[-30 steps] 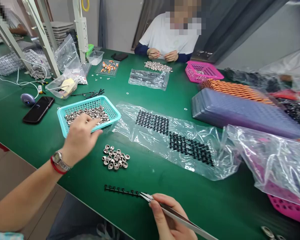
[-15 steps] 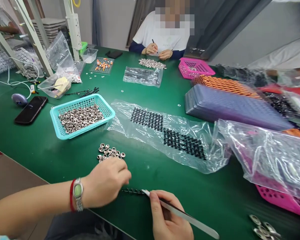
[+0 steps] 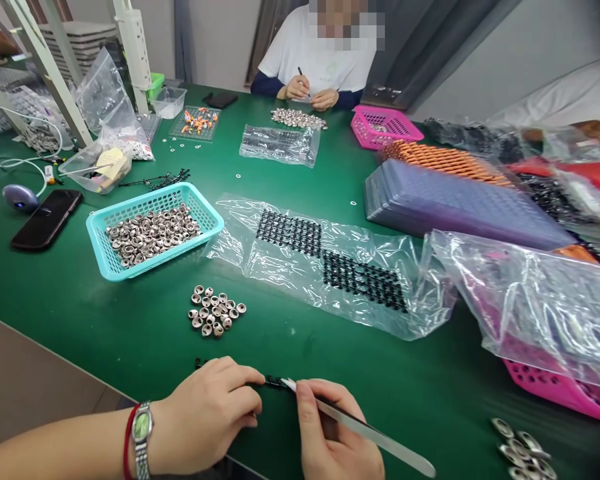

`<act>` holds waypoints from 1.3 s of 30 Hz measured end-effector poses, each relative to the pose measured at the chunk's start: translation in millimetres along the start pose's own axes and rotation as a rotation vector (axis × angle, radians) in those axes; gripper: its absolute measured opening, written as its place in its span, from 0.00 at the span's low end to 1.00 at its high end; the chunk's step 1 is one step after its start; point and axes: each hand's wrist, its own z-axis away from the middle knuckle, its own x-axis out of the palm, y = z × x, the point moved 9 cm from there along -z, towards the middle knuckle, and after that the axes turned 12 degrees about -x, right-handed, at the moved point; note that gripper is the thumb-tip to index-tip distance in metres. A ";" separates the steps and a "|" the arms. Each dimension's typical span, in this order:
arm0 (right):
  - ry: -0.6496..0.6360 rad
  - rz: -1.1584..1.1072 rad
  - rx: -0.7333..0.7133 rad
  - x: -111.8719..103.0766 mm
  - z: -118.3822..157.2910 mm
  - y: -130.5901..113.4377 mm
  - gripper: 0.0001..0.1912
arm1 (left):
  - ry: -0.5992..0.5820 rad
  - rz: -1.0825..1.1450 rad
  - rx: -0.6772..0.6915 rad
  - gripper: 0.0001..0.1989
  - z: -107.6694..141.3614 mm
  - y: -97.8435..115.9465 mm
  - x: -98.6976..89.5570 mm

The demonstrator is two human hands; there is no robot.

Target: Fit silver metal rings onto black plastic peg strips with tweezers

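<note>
At the near edge of the green bench point(image 3: 105, 320) the left hand point(image 3: 207, 417) lies curled over a thin black strip of small parts point(image 3: 275, 382), fingers closed down on it, seemingly to pin it flat; only its ends show, one at the fingertips and one past the knuckles; the right hand point(image 3: 333, 440) pinches a pair of metal tweezers point(image 3: 360, 430) like a pen, tips meeting the strip's free end just beside the left fingertips, a grip that suits fine work on one small piece. A loose heap of small metal cups point(image 3: 215, 311) sits just beyond the hands, within easy reach; the fuller stock fills the turquoise basket point(image 3: 105, 263) toward the left edge. More black strips lie in a clear bag point(image 3: 330, 267) mid-bench. At the far edge another person's hands point(image 3: 310, 93) work over their own pile.
</note>
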 end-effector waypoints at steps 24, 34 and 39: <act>0.110 -0.206 0.014 -6.9 9.4 2.9 0.04 | 0.099 0.455 -0.204 0.06 -8.7 -18.1 -22.1; 0.111 -0.573 0.285 13.8 34.5 28.9 0.09 | 0.075 0.534 -0.427 0.10 -5.0 -30.9 -15.0; 0.077 -0.609 0.353 19.2 36.9 35.7 0.11 | 0.034 0.594 -0.528 0.08 -10.9 -40.4 -17.5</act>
